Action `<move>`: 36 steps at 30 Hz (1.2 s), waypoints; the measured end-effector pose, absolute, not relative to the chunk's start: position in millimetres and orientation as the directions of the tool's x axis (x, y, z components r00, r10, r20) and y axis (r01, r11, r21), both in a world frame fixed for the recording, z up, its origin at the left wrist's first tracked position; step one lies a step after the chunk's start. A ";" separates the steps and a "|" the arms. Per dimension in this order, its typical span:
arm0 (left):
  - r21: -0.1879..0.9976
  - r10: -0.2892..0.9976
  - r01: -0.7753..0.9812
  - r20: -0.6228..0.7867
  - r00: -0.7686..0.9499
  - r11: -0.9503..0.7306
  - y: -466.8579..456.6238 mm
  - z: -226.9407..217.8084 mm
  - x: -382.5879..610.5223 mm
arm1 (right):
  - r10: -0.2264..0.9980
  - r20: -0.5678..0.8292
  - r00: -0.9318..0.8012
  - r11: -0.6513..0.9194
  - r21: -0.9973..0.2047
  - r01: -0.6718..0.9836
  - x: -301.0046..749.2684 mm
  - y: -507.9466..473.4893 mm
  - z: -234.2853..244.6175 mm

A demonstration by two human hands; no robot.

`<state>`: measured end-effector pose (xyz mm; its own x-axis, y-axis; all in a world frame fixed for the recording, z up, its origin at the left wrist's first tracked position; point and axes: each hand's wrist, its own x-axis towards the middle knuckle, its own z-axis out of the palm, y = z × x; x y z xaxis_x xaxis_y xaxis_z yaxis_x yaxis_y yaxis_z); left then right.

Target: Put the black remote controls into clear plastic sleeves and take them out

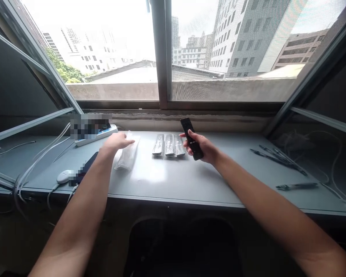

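Note:
My right hand (200, 146) is closed around a black remote control (193, 140). The remote is tilted above the table, its button side facing me and my thumb on its upper part. My left hand (117, 141) is at the upper left side of a clear plastic bag (128, 156), with its thumb stretched out over the bag. The other left fingers show only in part. Between my hands, three small clear-wrapped packets (170, 145) lie side by side on the white table (167, 181); their contents are too small to make out.
A white power strip (96, 135) is at the back left. A round white charger (65, 176) and a dark flat object (86, 165) lie by my left forearm. Several pens (276, 157) and another pen (296, 186) are on the right, near loose white cables (337, 184). A window (161, 50) stands behind the table.

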<state>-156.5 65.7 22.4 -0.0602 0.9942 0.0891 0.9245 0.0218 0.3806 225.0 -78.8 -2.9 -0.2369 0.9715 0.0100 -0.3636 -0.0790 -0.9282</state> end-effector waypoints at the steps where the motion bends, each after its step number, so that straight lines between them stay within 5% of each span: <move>1: 0.324 0.991 0.943 0.081 -0.110 0.078 65.4 22.7 -154.4 | 0.976 0.002 -0.216 -0.081 -0.922 -0.378 225.5 -77.5 -2.7; 5: 0.286 0.959 0.953 0.229 -0.167 0.098 57.9 22.3 -128.3 | 0.983 -0.034 -0.181 -0.111 -0.892 -0.437 229.7 -75.0 -0.4; 13: 0.481 0.776 0.692 0.603 0.183 -0.538 33.1 21.1 -24.5 | 0.997 -0.036 -0.069 -0.065 -0.864 -0.498 234.9 -70.9 1.3; 18: 0.542 0.747 0.595 0.646 0.156 -0.593 31.2 -0.3 10.6 | 0.987 -0.161 0.005 -0.129 -0.808 -0.575 236.1 -69.3 3.2; 22: 0.505 0.750 0.619 0.624 0.221 -0.602 28.5 -24.0 7.7 | 0.988 -0.114 -0.107 -0.155 -0.798 -0.582 237.5 -68.4 1.4; 25: 0.425 0.730 0.665 0.626 0.274 -0.614 23.0 -29.4 -1.3 | 0.998 -0.068 -0.014 -0.064 -0.832 -0.551 237.1 -65.3 -3.8; 31: 0.429 0.717 0.648 0.642 0.271 -0.629 15.5 -28.8 -7.3 | 0.982 0.126 0.144 0.173 -0.908 -0.382 237.5 -57.9 -14.5; 36: 0.422 0.725 0.643 0.610 0.320 -0.639 14.8 -36.7 -1.5 | 0.934 0.316 0.168 0.331 -0.941 -0.067 239.3 -58.0 -18.8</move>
<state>-1.5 14.8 -36.7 0.3197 0.7248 0.6103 0.6427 -0.6392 0.4224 239.3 -58.0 -18.8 0.1682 0.9338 0.3159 -0.0674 0.3306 -0.9414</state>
